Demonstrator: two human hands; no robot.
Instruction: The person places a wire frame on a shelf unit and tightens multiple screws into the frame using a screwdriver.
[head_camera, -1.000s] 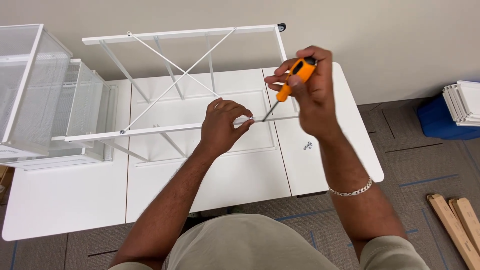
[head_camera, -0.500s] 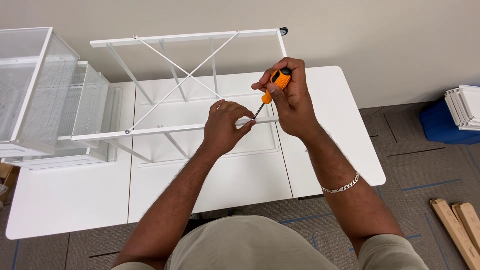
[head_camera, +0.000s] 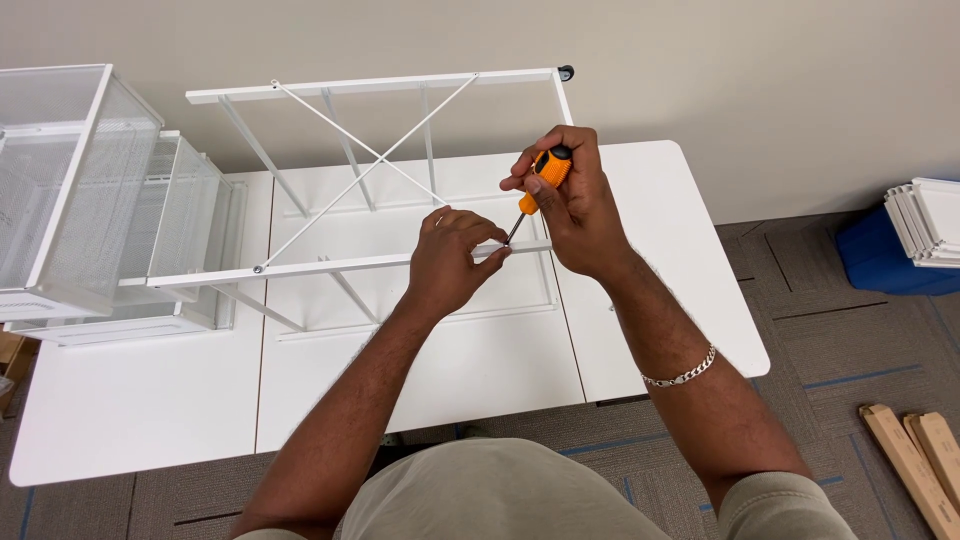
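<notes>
White table (head_camera: 130, 420), mesh drawers (head_camera: 90, 190) (stacked), right hand (head_camera: 575, 205) gripping screwdriver (head_camera: 540, 180)

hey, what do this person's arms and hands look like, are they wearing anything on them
Both forearms are bare, with no sleeves or gloves reaching them. The right hand has a silver chain bracelet around its wrist. The left hand and its wrist carry no watch, band or ring that shows. No markings are visible on either arm.

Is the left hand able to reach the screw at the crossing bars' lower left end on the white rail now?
Probably yes. The left hand already rests on the same white rail, and nothing lies between it and the screw; sliding left along the rail looks free.
</notes>
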